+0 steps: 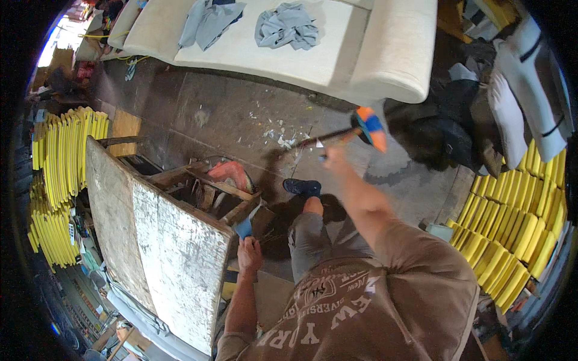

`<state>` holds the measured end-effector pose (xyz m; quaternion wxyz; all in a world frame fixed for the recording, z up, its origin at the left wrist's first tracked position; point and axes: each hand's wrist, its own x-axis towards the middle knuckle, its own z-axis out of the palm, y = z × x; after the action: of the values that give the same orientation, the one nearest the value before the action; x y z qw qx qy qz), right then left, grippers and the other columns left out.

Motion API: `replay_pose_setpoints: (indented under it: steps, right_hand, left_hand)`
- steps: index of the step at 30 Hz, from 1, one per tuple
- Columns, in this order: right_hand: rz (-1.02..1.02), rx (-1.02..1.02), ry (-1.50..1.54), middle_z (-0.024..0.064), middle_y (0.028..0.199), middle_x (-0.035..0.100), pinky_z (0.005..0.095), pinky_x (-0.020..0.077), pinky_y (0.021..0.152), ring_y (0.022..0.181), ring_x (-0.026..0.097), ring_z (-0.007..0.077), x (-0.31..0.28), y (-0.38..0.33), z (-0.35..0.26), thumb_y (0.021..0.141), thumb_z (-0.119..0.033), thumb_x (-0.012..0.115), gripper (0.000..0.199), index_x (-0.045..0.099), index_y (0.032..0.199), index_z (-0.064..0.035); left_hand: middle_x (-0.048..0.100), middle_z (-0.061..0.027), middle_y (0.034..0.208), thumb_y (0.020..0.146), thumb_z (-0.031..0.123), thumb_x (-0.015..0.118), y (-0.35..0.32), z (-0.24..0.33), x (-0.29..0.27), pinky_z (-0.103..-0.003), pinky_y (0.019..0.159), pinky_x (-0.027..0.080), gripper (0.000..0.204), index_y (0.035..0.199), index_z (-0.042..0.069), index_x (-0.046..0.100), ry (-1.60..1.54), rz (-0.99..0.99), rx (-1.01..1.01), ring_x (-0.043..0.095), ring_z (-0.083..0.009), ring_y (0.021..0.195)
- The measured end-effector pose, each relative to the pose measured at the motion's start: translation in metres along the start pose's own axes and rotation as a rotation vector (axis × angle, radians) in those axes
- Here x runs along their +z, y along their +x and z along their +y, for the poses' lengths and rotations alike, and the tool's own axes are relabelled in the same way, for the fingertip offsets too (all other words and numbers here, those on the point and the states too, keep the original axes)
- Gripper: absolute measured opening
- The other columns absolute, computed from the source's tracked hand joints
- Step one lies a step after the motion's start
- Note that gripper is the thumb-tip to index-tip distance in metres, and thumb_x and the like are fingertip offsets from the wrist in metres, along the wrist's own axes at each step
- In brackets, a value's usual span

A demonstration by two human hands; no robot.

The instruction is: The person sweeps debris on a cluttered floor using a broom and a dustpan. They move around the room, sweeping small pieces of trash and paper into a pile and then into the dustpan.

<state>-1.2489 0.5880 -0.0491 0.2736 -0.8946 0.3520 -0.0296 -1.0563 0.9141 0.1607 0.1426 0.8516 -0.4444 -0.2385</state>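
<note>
My right hand (336,159) is closed round the handle of a hand brush, whose orange and blue head (370,128) is blurred and held above the floor. Pale scraps (282,132) lie scattered on the dark floor to its left. Beside the corner of a worn wooden table (180,253), my left hand (250,256) grips a flat blue piece (244,228) with a pale edge; its exact kind cannot be made out. My dark shoe (302,187) stands on the floor between the two hands.
A cream sofa (394,54) stretches across the far side, with crumpled grey cloths (286,27) on it. Stacked yellow pieces stand at left (72,150) and right (512,234). Dark bundles (442,129) lie at far right. A red-orange object (232,174) sits in the table's frame.
</note>
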Motion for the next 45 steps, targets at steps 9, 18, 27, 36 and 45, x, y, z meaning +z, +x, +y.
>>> replay_pose_setpoints:
  steps: [9, 18, 27, 36, 45]
  right_hand:
    - [0.014, 0.942, 1.705, 0.0069, 0.062, 0.048, 0.0356, 0.0376, 0.043, 0.049, 0.046, 0.0197, 0.068, 0.207, -0.140, 0.082, -0.009, 0.047, 0.006, 0.050, 0.087, -0.0067]
    - [0.038, 1.057, 1.530, 0.0033, 0.060, 0.045, 0.0272, 0.0344, 0.040, 0.043, 0.042, 0.0141, -0.141, -0.006, -0.177, 0.084, -0.017, 0.046, 0.040, 0.038, 0.122, -0.0066]
    - [0.402, 1.388, 1.384, 0.0041, 0.059, 0.044, 0.0339, 0.0404, 0.051, 0.052, 0.044, 0.0216, -0.062, 0.028, -0.099, 0.074, -0.019, 0.057, 0.014, 0.048, 0.081, -0.0095]
    - [-0.170, 1.054, 1.181, 0.0048, 0.055, 0.047, 0.0344, 0.0373, 0.039, 0.044, 0.045, 0.0159, 0.025, 0.308, -0.219, 0.079, -0.014, 0.054, 0.010, 0.049, 0.081, -0.0047]
    - [-0.176, 0.744, 1.385, 0.0012, 0.054, 0.043, 0.0260, 0.0348, 0.040, 0.041, 0.043, 0.0119, -0.059, 0.158, -0.260, 0.080, -0.013, 0.054, 0.020, 0.048, 0.096, -0.0035]
  left_hand:
    - [0.051, -0.0215, 0.086, 0.082, 0.014, 0.044, 0.160, -0.135, -0.055, -0.049, 0.074, 0.035, 0.013, 0.082, 0.002, 0.050, 0.250, 0.133, -0.001, 0.046, -0.0418, 0.083]
    - [0.050, -0.0159, 0.083, 0.081, 0.017, 0.048, 0.217, -0.174, -0.097, -0.047, 0.073, 0.034, 0.011, 0.086, 0.007, 0.048, 0.210, 0.268, -0.085, 0.048, -0.0365, 0.080]
    - [0.049, -0.0145, 0.080, 0.080, 0.017, 0.050, 0.208, -0.175, -0.100, -0.044, 0.066, 0.035, 0.010, 0.081, 0.007, 0.046, 0.178, 0.353, -0.122, 0.048, -0.0352, 0.076]
    - [0.050, -0.0130, 0.078, 0.080, 0.015, 0.050, 0.216, -0.172, -0.099, -0.043, 0.063, 0.033, 0.009, 0.079, 0.007, 0.046, 0.143, 0.342, -0.082, 0.047, -0.0345, 0.073]
    - [0.050, -0.0141, 0.077, 0.080, 0.016, 0.050, 0.213, -0.183, -0.096, -0.043, 0.063, 0.034, 0.009, 0.079, 0.008, 0.047, 0.191, 0.315, -0.100, 0.048, -0.0339, 0.071]
